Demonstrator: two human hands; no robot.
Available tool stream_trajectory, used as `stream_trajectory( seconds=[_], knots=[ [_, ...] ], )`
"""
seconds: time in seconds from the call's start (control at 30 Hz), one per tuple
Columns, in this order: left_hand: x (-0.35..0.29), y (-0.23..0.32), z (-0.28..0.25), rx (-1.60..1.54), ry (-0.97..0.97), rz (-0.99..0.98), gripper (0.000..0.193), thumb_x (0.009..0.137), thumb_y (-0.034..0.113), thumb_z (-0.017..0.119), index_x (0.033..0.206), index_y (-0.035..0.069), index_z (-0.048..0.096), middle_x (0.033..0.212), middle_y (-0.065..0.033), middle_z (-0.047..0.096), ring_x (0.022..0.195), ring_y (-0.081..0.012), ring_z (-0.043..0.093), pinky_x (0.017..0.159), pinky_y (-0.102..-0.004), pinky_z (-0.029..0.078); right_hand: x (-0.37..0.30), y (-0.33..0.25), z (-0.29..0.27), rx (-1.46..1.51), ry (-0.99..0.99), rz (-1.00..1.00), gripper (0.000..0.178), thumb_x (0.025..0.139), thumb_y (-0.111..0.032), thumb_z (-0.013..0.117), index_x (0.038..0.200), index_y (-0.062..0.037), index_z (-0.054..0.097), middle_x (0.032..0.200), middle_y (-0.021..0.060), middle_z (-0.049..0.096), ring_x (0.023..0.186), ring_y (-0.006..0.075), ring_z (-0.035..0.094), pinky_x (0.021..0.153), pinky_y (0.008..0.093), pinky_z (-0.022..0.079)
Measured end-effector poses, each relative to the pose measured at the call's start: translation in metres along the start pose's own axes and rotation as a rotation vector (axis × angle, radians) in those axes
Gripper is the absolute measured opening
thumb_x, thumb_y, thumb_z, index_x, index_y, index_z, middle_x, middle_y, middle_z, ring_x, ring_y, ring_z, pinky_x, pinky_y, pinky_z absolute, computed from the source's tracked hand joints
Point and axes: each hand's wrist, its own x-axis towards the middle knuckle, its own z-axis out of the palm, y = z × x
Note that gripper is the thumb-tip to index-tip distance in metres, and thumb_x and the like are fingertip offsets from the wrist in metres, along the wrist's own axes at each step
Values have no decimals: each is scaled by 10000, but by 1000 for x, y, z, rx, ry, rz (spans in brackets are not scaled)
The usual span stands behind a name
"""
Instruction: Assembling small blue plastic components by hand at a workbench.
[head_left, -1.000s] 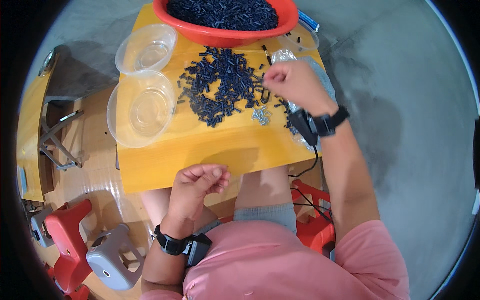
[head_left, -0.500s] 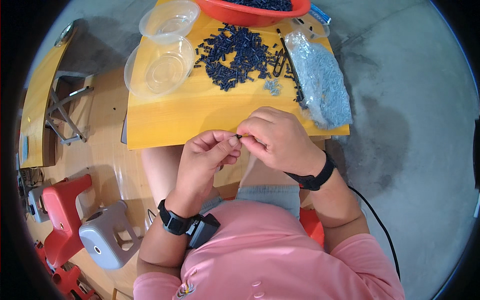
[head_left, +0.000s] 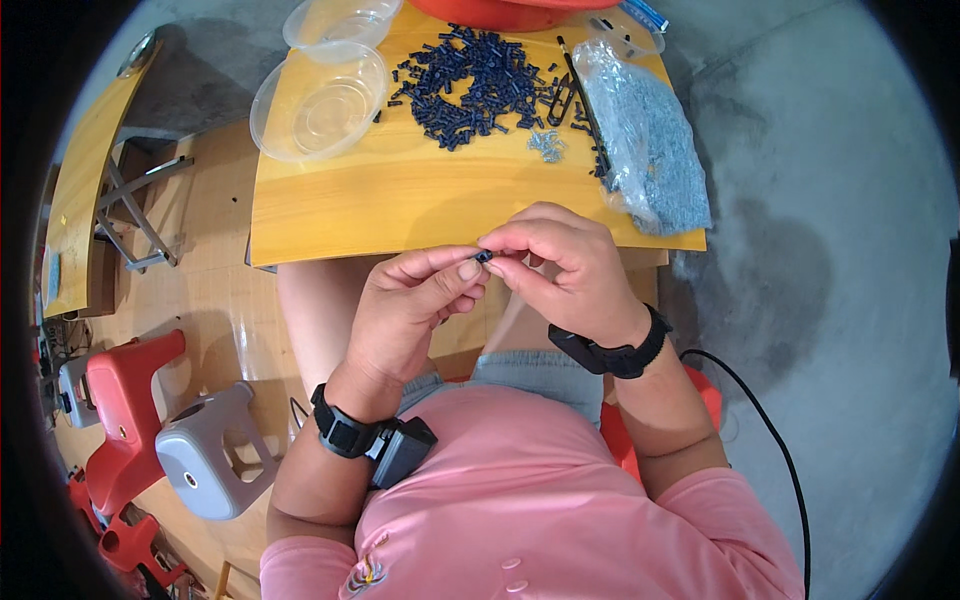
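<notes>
Just off the table's near edge, my left hand (head_left: 415, 300) pinches a small dark-blue tubular piece (head_left: 484, 256) between thumb and forefinger. The thumb and forefinger of my right hand (head_left: 565, 265) close around the same piece from the other side, and what else they may hold is too small to see. Beyond my hands, a heap of similar dark-blue pieces (head_left: 480, 85) covers the middle of the yellow table (head_left: 400, 205). Beside the heap is a little cluster of silvery metal bits (head_left: 546, 146).
Two clear plastic bowls (head_left: 320, 105) stand at the left, and a red basin (head_left: 500, 14) is at the back. Dark tweezers (head_left: 562, 98), a thin dark rod (head_left: 582, 100) and a clear bag of silvery bits (head_left: 655, 150) lie right. Stools (head_left: 205, 450) stand on the left floor.
The end of the dark-blue piece now shows between my fingertips. My right thumb and forefinger have spread slightly. The view has tilted, so the table sits higher in it.
</notes>
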Motion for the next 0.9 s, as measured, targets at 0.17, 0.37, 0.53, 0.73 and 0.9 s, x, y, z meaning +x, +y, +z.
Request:
stream_trajectory(
  seconds=[0.17, 0.37, 0.53, 0.73, 0.9],
  knots=[
    [-2, 0, 3, -37, -19, -21, 217, 908, 153, 620, 1056, -2, 654, 902, -105, 696, 767, -145, 653, 711, -250, 525, -2, 1, -3, 26, -8, -2, 134, 748, -10, 680, 880, -22, 661, 797, 93, 638, 717, 234, 618, 621, 307, 492],
    [1, 9, 5, -176, -46, -123, 180, 902, 157, 635, 1008, 15, 669, 864, -64, 683, 765, -114, 634, 694, -234, 509, 0, 4, -9, 125, -96, 6, 110, 764, -11, 686, 873, -22, 676, 797, 74, 647, 714, 187, 628, 618, 264, 495],
    [-2, 1, 0, -81, -48, -54, 181, 879, 134, 663, 1022, 23, 664, 858, -52, 678, 752, -101, 624, 668, -219, 503, -2, 6, -7, 128, -111, 8, 143, 756, -9, 698, 897, -33, 700, 794, 66, 649, 713, 175, 627, 612, 264, 491],
    [-3, 1, 0, -86, -59, -68, 173, 849, 90, 692, 1010, 31, 671, 859, -38, 677, 742, -87, 616, 649, -200, 493, -3, 5, -6, 122, -106, -9, 144, 760, -22, 696, 903, -39, 704, 786, 74, 644, 706, 186, 624, 606, 274, 488],
    [0, 0, 1, -54, -40, -117, 183, 852, 100, 691, 1021, 32, 670, 857, -28, 673, 742, -82, 612, 648, -198, 490, -5, 5, -7, 25, -98, -24, 143, 753, -39, 697, 896, -40, 703, 770, 88, 634, 691, 223, 616, 597, 303, 486]
  ],
)
